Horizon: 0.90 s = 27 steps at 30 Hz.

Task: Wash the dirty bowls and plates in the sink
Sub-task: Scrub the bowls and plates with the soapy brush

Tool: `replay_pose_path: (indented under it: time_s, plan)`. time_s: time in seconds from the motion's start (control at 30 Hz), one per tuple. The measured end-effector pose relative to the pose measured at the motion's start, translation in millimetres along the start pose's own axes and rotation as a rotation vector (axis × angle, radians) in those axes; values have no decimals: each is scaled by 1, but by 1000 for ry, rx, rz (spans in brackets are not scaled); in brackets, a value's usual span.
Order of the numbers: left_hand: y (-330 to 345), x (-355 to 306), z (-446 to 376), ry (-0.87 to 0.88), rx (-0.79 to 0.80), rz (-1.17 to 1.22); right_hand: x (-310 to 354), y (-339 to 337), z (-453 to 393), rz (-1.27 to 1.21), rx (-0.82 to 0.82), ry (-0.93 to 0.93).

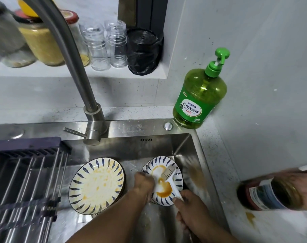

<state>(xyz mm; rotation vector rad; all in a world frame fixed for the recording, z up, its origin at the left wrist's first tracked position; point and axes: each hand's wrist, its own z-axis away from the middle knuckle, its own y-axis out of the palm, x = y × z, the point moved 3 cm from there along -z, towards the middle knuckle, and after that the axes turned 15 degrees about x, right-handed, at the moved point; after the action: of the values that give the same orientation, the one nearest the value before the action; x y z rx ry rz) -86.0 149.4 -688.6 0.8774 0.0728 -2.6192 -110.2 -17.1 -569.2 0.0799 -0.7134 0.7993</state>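
Apparently left hand (pixel 144 183) grips plate (pixel 164 180) rim.

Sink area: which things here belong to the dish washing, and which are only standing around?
Part of the job:
- plate being scrubbed, held by the left hand
- white brush in the right hand
- second dirty plate
- sink
- faucet
- green soap bottle

Just standing about:
- shelf jars
- black bag
- drying rack
- brown jar

Two bare forearms, left hand (pixel 143 184), right hand (pixel 190 205), seemingly sleeveless
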Motion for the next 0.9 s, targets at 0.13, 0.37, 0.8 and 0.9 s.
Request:
replay_pose_path:
  time_s: [0.13,0.37,0.8,0.9]
  plan:
    - [-4,-1,16,48,143,189,14,-13,12,303,-8,-29]
    - [-42,-23,79,238,304,193,40,-7,67,1000,84,-122]
    - [-117,-21,187,332,193,267,144,66,137,1525,7,-267]
    - [-141,-23,204,342,133,314,143,90,159,1632,87,-261]
